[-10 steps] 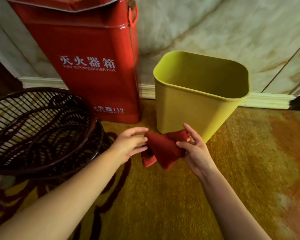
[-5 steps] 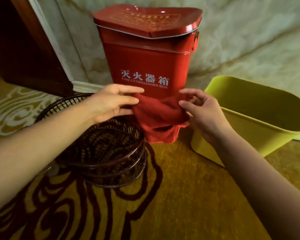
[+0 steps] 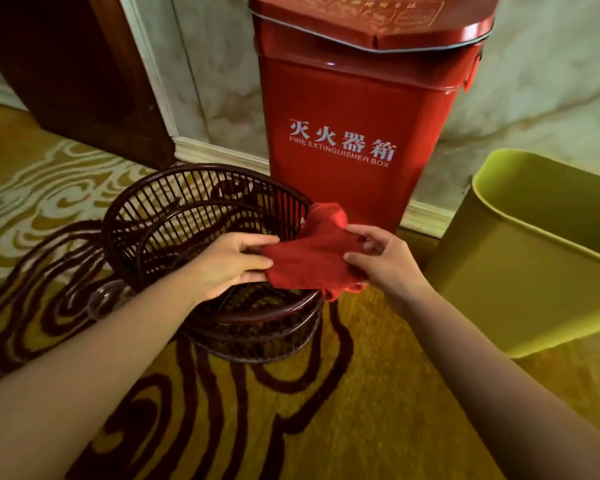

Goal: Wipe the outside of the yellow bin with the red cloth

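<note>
The red cloth [image 3: 312, 254] is bunched between both hands, held over the right rim of a dark wicker basket. My left hand [image 3: 227, 265] pinches its left edge and my right hand [image 3: 383, 261] pinches its right edge. The yellow bin [image 3: 520, 271] stands upright on the carpet at the far right, partly cut off by the frame edge. It is apart from the cloth and from both hands.
A dark wicker basket [image 3: 174, 216] sits on the patterned carpet under the cloth. A tall red fire extinguisher box [image 3: 354, 98] stands against the marble wall behind. A dark wooden door [image 3: 73, 71] is at the back left.
Both hands carried the cloth from the bin's front face leftward to above the basket. The view swung left, so the bin now sits at the right edge.
</note>
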The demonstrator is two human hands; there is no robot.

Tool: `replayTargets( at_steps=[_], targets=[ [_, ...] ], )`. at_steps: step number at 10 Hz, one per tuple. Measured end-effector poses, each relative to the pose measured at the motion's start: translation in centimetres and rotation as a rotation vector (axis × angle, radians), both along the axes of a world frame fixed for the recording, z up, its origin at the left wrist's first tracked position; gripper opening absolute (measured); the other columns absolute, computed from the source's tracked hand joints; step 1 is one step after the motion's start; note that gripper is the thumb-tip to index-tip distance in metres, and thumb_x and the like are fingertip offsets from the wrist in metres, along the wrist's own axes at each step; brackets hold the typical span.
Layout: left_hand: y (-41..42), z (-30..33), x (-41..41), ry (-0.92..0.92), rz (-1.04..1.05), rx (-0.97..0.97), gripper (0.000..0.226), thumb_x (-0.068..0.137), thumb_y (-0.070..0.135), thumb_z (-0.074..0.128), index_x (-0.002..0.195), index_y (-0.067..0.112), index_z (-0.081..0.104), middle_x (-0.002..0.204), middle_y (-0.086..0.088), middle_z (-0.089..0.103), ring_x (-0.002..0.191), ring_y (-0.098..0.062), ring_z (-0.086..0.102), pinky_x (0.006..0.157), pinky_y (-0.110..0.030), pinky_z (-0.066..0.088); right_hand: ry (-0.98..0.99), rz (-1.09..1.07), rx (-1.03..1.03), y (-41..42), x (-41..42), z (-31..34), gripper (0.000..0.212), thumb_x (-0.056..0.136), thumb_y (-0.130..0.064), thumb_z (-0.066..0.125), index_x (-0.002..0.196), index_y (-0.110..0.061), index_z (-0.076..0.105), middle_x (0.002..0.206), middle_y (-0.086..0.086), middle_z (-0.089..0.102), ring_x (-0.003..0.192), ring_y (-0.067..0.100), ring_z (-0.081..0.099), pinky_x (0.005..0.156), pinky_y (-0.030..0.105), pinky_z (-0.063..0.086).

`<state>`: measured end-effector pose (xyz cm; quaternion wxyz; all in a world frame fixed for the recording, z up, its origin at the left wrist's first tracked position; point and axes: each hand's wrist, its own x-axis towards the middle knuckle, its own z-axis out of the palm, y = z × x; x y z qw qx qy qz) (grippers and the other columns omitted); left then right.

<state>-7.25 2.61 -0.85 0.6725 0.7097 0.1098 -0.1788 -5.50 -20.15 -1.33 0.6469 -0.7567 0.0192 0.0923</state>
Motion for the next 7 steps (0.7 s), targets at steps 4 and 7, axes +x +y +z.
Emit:
replayTargets(
  at_steps=[4, 7],
  targets=[
    [-0.1, -1.4, 2.0, 0.217, -0.129, 0.132, 0.041, 0.078, 0.006, 0.063, 0.115, 0.02, 0.057, 0.111, -0.004, 0.064, 0.101, -0.018, 0.064, 0.084, -0.035, 0.054, 0.159, 0.176, -0.031, -1.6, 1.0, -0.1, 0.044, 0.079, -0.019, 0.07, 0.118, -0.031, 0.054, 0.093, 0.001, 0.053, 0.078, 0.011, 0.062, 0.055, 0.033, 0.06],
    [-1.9, 8.8, 3.2, 0.278, -0.134, 0.25, 0.042, 0.079, 0.016, 0.064, 0.119, 0.018, 0.055, 0.111, -0.001, 0.064, 0.1, -0.013, 0.062, 0.096, -0.038, 0.041, 0.305, 0.162, -0.351, -2.7, 0.2, 8.0, 0.073, 0.072, -0.03, 0.075, 0.135, -0.034, 0.038, 0.121, 0.008, 0.032, 0.078, 0.009, 0.048, 0.045, 0.028, 0.056]
  ],
)
